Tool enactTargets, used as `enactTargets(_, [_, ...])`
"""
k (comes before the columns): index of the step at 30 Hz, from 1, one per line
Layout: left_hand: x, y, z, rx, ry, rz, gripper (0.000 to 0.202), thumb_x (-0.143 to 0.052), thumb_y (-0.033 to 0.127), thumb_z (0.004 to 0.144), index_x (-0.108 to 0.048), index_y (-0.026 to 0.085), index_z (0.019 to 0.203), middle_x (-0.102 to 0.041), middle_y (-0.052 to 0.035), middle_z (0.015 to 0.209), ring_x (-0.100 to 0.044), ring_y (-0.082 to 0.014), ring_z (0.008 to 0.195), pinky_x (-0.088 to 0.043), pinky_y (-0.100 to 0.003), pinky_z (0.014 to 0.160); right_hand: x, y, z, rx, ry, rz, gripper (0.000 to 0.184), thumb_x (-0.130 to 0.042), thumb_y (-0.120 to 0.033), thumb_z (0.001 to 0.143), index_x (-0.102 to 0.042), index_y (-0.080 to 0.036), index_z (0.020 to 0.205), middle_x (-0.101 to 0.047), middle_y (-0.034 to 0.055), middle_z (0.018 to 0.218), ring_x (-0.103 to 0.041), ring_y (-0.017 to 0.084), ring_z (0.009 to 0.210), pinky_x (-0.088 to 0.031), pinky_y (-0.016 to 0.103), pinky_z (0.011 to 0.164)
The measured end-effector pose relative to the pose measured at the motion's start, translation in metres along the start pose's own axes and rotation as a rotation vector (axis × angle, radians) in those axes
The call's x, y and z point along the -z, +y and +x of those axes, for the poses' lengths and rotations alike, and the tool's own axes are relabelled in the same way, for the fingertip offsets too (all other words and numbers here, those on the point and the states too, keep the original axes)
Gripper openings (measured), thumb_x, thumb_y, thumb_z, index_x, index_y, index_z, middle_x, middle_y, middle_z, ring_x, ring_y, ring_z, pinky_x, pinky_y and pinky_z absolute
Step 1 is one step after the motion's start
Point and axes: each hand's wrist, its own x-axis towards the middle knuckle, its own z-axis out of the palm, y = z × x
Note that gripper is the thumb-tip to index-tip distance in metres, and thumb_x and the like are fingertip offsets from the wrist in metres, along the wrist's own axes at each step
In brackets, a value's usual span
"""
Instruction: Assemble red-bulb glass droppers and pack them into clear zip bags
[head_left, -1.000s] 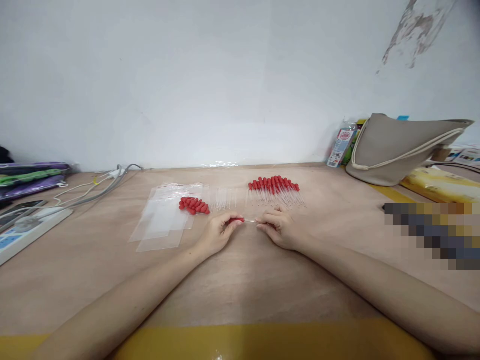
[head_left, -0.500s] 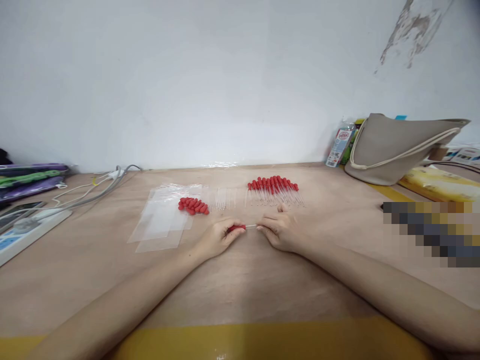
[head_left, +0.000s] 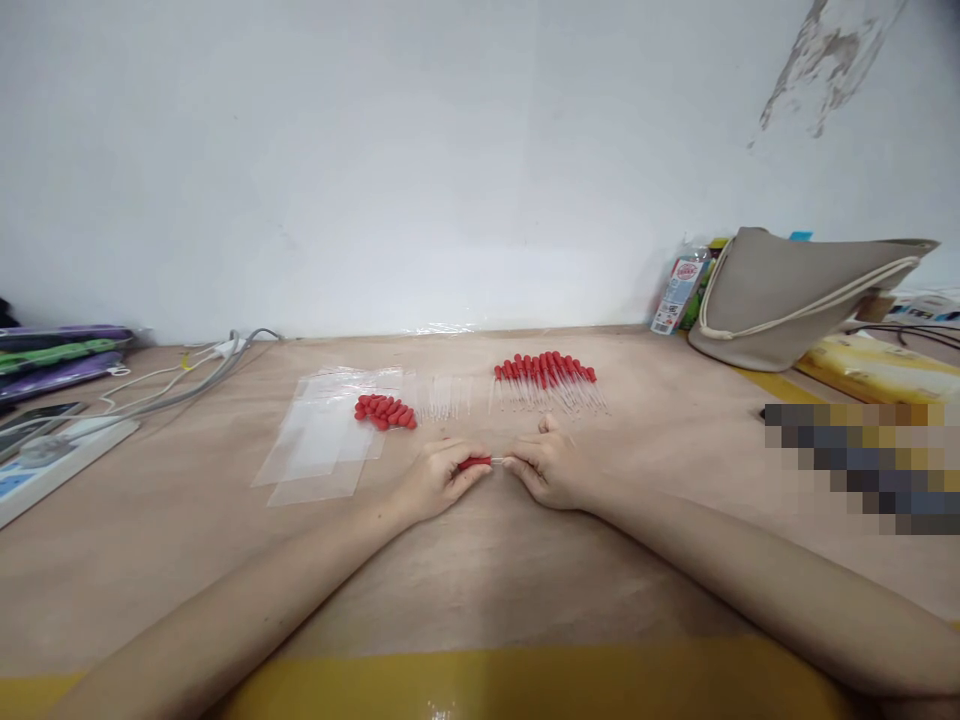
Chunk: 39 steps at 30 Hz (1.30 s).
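Between finger and thumb, my left hand [head_left: 439, 482] grips a red rubber dropper bulb [head_left: 475, 462] pointing right. My right hand [head_left: 553, 468] is closed on a thin clear dropper tube [head_left: 498, 461], whose left end meets the bulb's mouth; how deep it sits inside I cannot tell. Beyond my left hand lies a pile of loose red bulbs [head_left: 384, 411] on clear plastic bags [head_left: 307, 440]. Bare clear tubes [head_left: 444, 398] lie in a row beside them. Behind my right hand several droppers with red bulbs fitted [head_left: 546, 370] are lined up, tubes towards me.
At left are a white power strip [head_left: 67, 465], grey cables [head_left: 202, 385], a phone [head_left: 37, 425] and purple and green packets [head_left: 64, 355]. A grey bag [head_left: 795, 295], a carton [head_left: 675, 297] and a yellow pack [head_left: 885, 370] stand at right. The wall [head_left: 450, 170] bounds the table's back.
My right hand has moved left towards my left hand. Less of the tube shows between the bulb and my right fingers.
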Motion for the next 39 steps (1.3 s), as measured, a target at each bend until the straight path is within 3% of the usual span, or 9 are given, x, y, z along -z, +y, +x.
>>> enactTargets(5, [0.007, -0.001, 0.005, 0.007, -0.001, 0.014, 0.014, -0.049, 0.027, 0.084, -0.06, 0.018, 0.09, -0.065, -0.0026, 0.081, -0.058, -0.0138, 0.074, -0.046, -0.026, 0.067, 0.011, -0.007, 0.007, -0.023, -0.076, -0.039, 0.028, -0.037, -0.024, 0.087, -0.055, -0.016, 0.067, -0.061, 0.0015, 0.064, -0.043, 0.01, 0.052, -0.026, 0.03, 0.068])
enactTargets(9, [0.017, -0.005, 0.006, 0.038, 0.052, 0.105, 0.025, -0.055, 0.03, 0.08, -0.055, 0.019, 0.103, -0.06, -0.0055, 0.1, -0.055, -0.018, 0.093, -0.044, -0.031, 0.08, 0.025, -0.01, 0.012, -0.068, -0.187, -0.08, 0.022, -0.044, -0.018, 0.079, -0.057, -0.017, 0.062, -0.062, 0.0027, 0.061, -0.047, 0.012, 0.052, -0.03, 0.029, 0.066])
enactTargets(14, [0.016, -0.018, 0.002, 0.21, 0.112, 0.221, 0.03, -0.059, 0.032, 0.076, -0.055, 0.018, 0.103, -0.056, -0.0067, 0.1, -0.053, -0.0214, 0.095, -0.044, -0.035, 0.082, 0.031, 0.018, 0.03, -0.498, -0.161, 0.026, 0.027, -0.045, -0.026, 0.078, -0.058, -0.018, 0.055, -0.06, 0.0022, 0.057, -0.051, 0.013, 0.051, -0.03, 0.024, 0.05])
enactTargets(17, [0.013, -0.023, 0.001, 0.261, 0.096, 0.232, 0.025, -0.058, 0.031, 0.076, -0.057, 0.017, 0.097, -0.056, -0.0062, 0.095, -0.054, -0.0207, 0.089, -0.045, -0.035, 0.078, 0.021, 0.039, 0.053, -0.738, -0.108, -0.003, 0.025, -0.048, -0.031, 0.075, -0.059, -0.018, 0.056, -0.062, 0.0037, 0.062, -0.056, 0.016, 0.06, -0.033, 0.024, 0.052])
enactTargets(21, [0.013, -0.021, 0.002, 0.3, 0.068, 0.216, 0.018, -0.057, 0.032, 0.077, -0.062, 0.018, 0.086, -0.056, -0.0042, 0.085, -0.055, -0.018, 0.079, -0.046, -0.032, 0.072, -0.002, 0.054, 0.081, -0.884, -0.07, -0.126, 0.027, -0.043, -0.032, 0.077, -0.063, -0.018, 0.066, -0.064, 0.0079, 0.073, -0.058, 0.021, 0.073, -0.035, 0.029, 0.063])
enactTargets(27, [0.015, -0.018, 0.003, 0.321, 0.047, 0.183, 0.017, -0.054, 0.032, 0.079, -0.063, 0.018, 0.079, -0.054, -0.0032, 0.079, -0.054, -0.0162, 0.072, -0.045, -0.03, 0.066, -0.028, 0.062, 0.097, -0.924, -0.072, -0.191, 0.027, -0.042, -0.031, 0.078, -0.063, -0.015, 0.082, -0.065, 0.012, 0.082, -0.058, 0.024, 0.08, -0.031, 0.036, 0.076])
enactTargets(34, [0.014, -0.019, 0.003, 0.34, 0.052, 0.182, 0.015, -0.054, 0.029, 0.079, -0.062, 0.017, 0.077, -0.054, -0.0025, 0.077, -0.053, -0.0155, 0.07, -0.044, -0.029, 0.064, -0.029, 0.062, 0.092, -0.914, -0.103, -0.229, 0.033, -0.042, -0.038, 0.079, -0.063, -0.013, 0.084, -0.064, 0.0147, 0.086, -0.058, 0.026, 0.082, -0.027, 0.039, 0.078])
enactTargets(39, [0.014, -0.018, 0.002, 0.334, 0.054, 0.183, 0.014, -0.053, 0.028, 0.079, -0.061, 0.017, 0.077, -0.054, -0.0021, 0.077, -0.053, -0.0147, 0.069, -0.043, -0.028, 0.064, -0.03, 0.049, 0.097, -0.791, -0.128, -0.28, 0.03, -0.041, -0.036, 0.08, -0.061, -0.015, 0.087, -0.064, 0.0123, 0.084, -0.058, 0.024, 0.083, -0.025, 0.038, 0.078])
